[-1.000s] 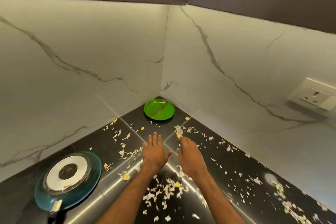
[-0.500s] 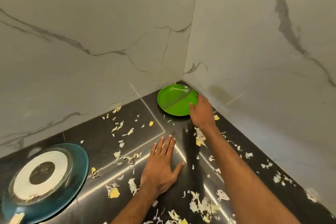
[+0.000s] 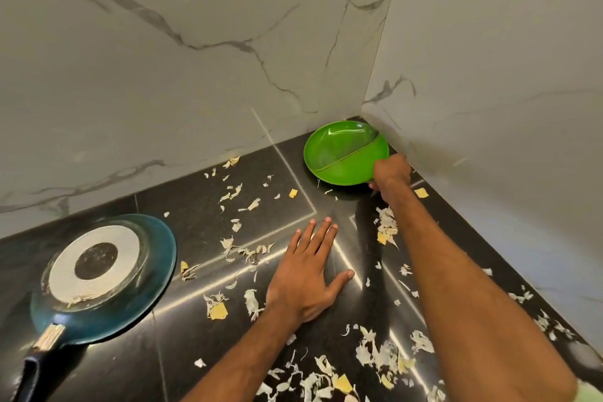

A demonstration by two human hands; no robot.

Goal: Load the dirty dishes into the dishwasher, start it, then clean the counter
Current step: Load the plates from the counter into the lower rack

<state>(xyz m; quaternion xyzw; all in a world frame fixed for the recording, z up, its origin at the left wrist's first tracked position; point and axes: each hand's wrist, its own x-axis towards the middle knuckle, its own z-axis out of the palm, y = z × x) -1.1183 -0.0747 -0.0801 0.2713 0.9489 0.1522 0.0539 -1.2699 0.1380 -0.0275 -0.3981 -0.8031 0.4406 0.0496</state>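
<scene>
**Right grip [image 3: 390,173] closes on the round green plastic plate [image 3: 342,153]**

Since half a second ago, the right grip has gone from lying on the edge of the plate to curling round it. Now its fingers are bent over the near right rim, and a fingertip peeks out from under the rim. So the right grip is closed and has hold of the plate. I cannot tell if the plate is lifted off the shiny black stone bench [image 3: 195,206] or still sitting on it.

The plate is in the same spot as before, far back in the corner where the two grey-white marble walls [image 3: 163,75] meet. It has a raised line across it that splits it in two parts.

The left grip [image 3: 306,281] has stayed put. It lies flat on the bench with its fingers straight and a little spread, and its thumb out to the side. It holds nothing. It is nearer to the person than the plate and well apart from it.

On the left sits a round blue-green metal frying pan [image 3: 153,271], turned upside down, with a white ring on its bottom. Its dark handle [image 3: 32,375] points to the lower left.

Small white and yellow food scraps [image 3: 385,228] lie all over the bench, around both arms and near the plate.
</scene>
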